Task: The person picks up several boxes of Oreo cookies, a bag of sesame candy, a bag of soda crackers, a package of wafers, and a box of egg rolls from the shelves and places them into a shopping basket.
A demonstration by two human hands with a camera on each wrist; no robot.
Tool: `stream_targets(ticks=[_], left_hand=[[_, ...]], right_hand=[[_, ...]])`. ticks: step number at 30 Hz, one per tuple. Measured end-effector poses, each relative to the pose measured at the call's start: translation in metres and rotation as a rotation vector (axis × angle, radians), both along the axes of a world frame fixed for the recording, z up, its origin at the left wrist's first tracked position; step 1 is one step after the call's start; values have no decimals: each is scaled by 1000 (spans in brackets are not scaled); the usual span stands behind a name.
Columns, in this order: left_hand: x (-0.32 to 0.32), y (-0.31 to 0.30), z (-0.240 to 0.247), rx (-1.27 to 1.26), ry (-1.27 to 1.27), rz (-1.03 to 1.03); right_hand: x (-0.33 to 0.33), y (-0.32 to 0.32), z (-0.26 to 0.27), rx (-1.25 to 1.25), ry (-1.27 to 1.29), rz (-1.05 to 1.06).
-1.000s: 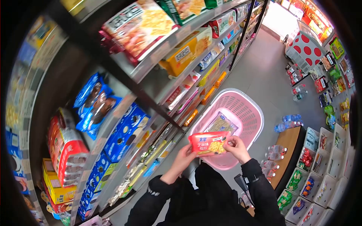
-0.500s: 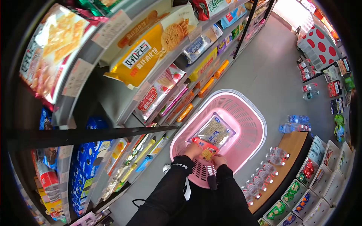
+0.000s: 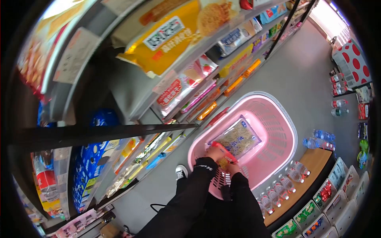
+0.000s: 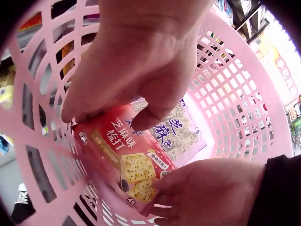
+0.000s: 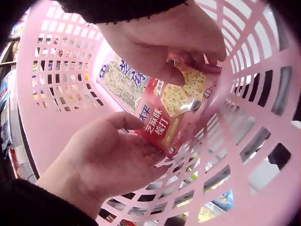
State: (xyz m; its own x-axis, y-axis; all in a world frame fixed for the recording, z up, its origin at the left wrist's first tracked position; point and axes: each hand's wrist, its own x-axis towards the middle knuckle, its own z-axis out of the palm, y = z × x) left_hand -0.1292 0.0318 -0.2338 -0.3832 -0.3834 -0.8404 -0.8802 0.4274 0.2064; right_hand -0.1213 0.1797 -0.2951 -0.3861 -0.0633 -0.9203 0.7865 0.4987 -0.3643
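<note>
Both of my hands are down inside a pink plastic basket [image 3: 283, 119] and grip a red packet of sesame crackers [image 4: 136, 160] by its two ends. My left hand [image 3: 214, 153] has its thumb over the packet's printed face and its fingers at the edge. At the opposite end, the thumb and fingers of my right hand [image 5: 174, 42] pinch the packet. The packet lies tilted close to the slotted basket wall, partly covered by the hands in the head view. Beside it on the basket floor rests a clear and purple bag of sesame seeds [image 3: 240, 137].
Shelves of packaged snacks rise on the left, with a yellow biscuit packet [image 3: 166, 35] near the front. Right of the basket, a row of water bottles [image 3: 278, 190] stands by a wooden ledge [image 3: 313, 162]. White bins [image 3: 323, 192] of wrapped sweets line the lower right.
Both hands have lowered the cracker packet from above the basket's near rim down into it, beside the bag of sesame seeds. The head view has shifted, bringing the yellow biscuit packet closer.
</note>
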Motion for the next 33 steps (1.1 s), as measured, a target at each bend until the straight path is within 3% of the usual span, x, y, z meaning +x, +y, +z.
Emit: stream_targets(ticks=[2,3,4,6,8,10,11,12,14,16,18,20,21,22,24,25,28,30,31,33], left_hand=[[4,8,-28,-110,48,18],[3,4,-12,-2,137,-128],[5,-3,4,97,219,-270],[4,3,2,-28,254,-283],[-4,-11,81,102,393,-442],[12,-16,105,211,605,-282],[29,-21,124,206,814,-245],[47,-31,150,322,848,-218],[101,-49,183,511,1066,-19],[163,-71,188,601,1021,259],[229,-99,185,443,1076,465],[293,-129,165,99,1116,622],[318,-140,166,-74,1080,707],[337,-146,168,-77,1083,707],[365,-158,169,-170,1064,1000],[374,-166,160,-176,1067,994],[383,-188,144,-254,1109,999],[367,-197,152,-57,1192,1434],[364,-203,144,70,1250,1536],[360,-214,130,99,1277,1479]], right_hand=[[7,29,-76,96,11,300],[-2,28,-73,74,17,319],[-10,22,-59,79,22,310],[-24,8,-12,86,31,294],[-37,-7,45,113,59,267],[-27,-26,99,-164,326,68],[-27,-22,90,-323,336,86],[-24,-31,107,-333,354,92],[-10,-53,169,-357,585,333],[10,-86,213,-493,614,356],[29,-118,239,-723,609,652],[50,-157,233,-823,613,658],[59,-177,244,-801,788,765],[67,-197,255,-775,961,873],[79,-233,253,-739,1343,922],[84,-249,248,-657,1398,902],[86,-283,230,-410,1351,984],[84,-295,225,-314,1389,1061],[83,-299,222,-204,1351,1107],[80,-304,223,-63,1244,1167]])
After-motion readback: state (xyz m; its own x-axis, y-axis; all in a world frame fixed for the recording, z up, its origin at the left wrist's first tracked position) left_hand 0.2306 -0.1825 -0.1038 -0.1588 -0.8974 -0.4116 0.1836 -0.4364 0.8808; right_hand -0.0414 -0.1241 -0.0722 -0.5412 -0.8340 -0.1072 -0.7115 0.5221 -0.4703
